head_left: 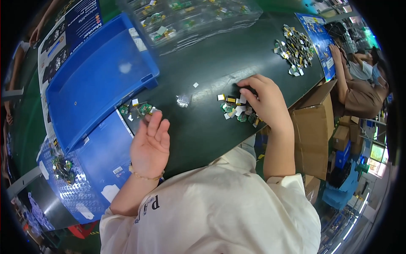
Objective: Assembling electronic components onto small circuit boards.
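My left hand is turned palm up with its fingers loosely bent and apart, holding nothing that I can see. Just beyond its fingertips lies a small group of green circuit boards with white pieces among them. Above a second small pile, of green boards and white and yellow-black flat pieces, hovers my right hand. Its thumb and forefinger are apart, with nothing visible between them; the other fingers are partly hidden. A crumpled clear plastic piece and a little white square lie between the hands.
A blue plastic bin stands at the left. Behind is a clear compartment tray of boards. A large heap of small flat pieces lies far right, near a cardboard box. Another person sits at the right.
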A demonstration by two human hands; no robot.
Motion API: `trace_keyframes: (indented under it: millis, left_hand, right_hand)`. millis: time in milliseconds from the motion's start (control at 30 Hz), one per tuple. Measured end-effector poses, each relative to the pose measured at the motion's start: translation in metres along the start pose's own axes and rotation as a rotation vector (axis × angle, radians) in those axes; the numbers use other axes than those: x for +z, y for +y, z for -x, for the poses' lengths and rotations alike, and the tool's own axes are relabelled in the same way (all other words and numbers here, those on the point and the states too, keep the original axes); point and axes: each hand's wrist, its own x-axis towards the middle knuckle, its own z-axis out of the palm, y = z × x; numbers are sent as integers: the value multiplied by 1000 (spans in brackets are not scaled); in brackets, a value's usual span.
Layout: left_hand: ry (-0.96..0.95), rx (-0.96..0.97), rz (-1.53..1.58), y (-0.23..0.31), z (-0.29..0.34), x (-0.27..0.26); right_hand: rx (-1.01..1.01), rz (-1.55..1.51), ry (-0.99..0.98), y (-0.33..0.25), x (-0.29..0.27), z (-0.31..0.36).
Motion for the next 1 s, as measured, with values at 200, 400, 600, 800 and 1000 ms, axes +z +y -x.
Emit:
trace_keyframes:
  millis: [200, 400, 600, 800, 1000]
  left_hand:
    - [-151, -27, 127, -6, -1, 10]
    - [-197, -61, -93, -10, -2, 12]
    - [-207, -124, -459, -17, 1, 17]
    - [-147, -392, -1000, -20, 5, 40]
    - [-82, -112, -796, -23, 7, 19]
  right_hand:
    - [-89, -35, -3, 1, 7, 10]
    - [-104, 39, -11, -10, 8, 5]
    - [-284, -282, 121, -33, 1, 12]
    - [-529, -331, 211, -66, 35, 7]
    - [-658, -238, 270, -93, 59, 5]
